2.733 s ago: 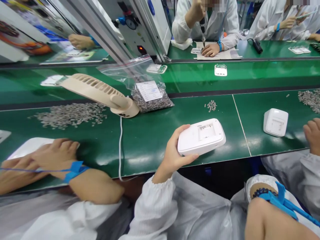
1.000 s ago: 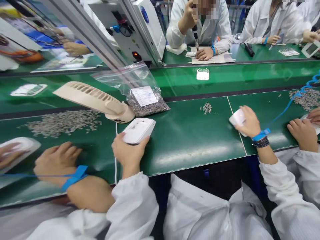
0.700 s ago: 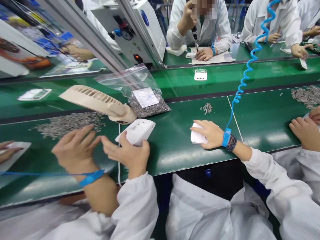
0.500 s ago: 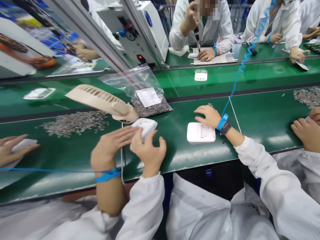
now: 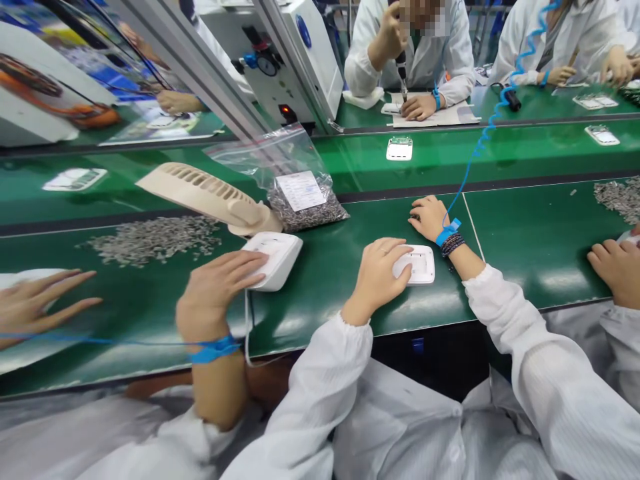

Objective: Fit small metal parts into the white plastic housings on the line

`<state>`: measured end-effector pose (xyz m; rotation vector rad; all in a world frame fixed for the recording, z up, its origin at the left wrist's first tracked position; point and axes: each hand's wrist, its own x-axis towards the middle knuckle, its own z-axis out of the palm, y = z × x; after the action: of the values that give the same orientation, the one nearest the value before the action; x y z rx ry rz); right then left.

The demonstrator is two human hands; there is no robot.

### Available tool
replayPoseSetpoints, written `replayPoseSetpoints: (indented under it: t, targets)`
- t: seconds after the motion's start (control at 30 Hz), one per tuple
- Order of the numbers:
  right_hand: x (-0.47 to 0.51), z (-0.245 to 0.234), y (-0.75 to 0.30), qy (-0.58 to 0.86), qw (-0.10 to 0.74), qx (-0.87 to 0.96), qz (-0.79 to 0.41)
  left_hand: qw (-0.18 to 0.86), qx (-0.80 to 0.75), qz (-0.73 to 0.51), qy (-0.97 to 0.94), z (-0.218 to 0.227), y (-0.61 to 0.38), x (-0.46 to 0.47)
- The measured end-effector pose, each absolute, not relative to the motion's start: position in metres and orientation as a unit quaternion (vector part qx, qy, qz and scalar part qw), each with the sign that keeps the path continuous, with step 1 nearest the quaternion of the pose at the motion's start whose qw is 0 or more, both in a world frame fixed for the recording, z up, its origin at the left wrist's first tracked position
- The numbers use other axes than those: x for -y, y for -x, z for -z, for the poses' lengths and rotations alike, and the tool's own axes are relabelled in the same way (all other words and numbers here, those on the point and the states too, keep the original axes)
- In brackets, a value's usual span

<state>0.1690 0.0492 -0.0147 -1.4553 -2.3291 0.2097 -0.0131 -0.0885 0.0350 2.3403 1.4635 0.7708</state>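
Observation:
My left hand [image 5: 383,270] grips the left side of a white plastic housing [image 5: 423,265], thumb in front and fingers behind. The housing lies flat on the green bench with its recessed face up. Beyond it, my right hand [image 5: 429,217], wearing a blue wrist strap [image 5: 447,233], rests low with its fingers curled down over a few small dark parts [image 5: 415,217]. What those fingertips hold, if anything, is hidden. To the left, a co-worker's hand [image 5: 215,287] lies on another white housing [image 5: 280,261], which is tilted beside a white cable.
A beige lamp-like fixture [image 5: 205,193] and a clear bag of small metal parts [image 5: 307,200] stand behind. A heap of metal pieces [image 5: 155,240] lies left. Circuit-board units [image 5: 399,150] sit on the green conveyor [image 5: 450,153]. A coiled blue cord [image 5: 483,137] runs to my right wrist.
My left hand has left the co-worker's housing and moved right onto the nearer one. My right hand has shifted slightly back, its fingers now curled over the small parts.

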Motion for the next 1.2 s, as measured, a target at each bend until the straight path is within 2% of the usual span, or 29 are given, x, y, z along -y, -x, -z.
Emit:
replayPoseSetpoints:
  t: [0.13, 0.23, 0.37, 0.67, 0.97, 1.2]
  targets:
    - [-0.049, 0.011, -0.171, 0.521, 0.178, 0.831, -0.084, 0.166, -0.509, -0.204, -0.819, -0.033, 0.006, 0.072]
    - [-0.047, 0.008, -0.169, 0.505, 0.207, 0.833, -0.089, 0.175, -0.526, -0.171, -0.815, -0.03, 0.007, 0.066]
    - [-0.034, 0.001, -0.167, 0.504, 0.261, 0.812, -0.138, 0.171, -0.578, -0.173, -0.779, -0.025, 0.013, 0.059]
    - [0.015, 0.007, -0.161, 0.415, 0.276, 0.837, -0.227, 0.196, -0.58, -0.204, -0.763, -0.026, 0.023, 0.048]
    - [0.024, 0.014, -0.151, 0.454, 0.242, 0.848, -0.126, 0.178, -0.588, -0.172, -0.77, -0.023, 0.019, 0.05]
    - [0.028, 0.01, -0.149, 0.482, 0.211, 0.845, -0.098, 0.186, -0.612, -0.159, -0.752, -0.026, 0.016, 0.047]
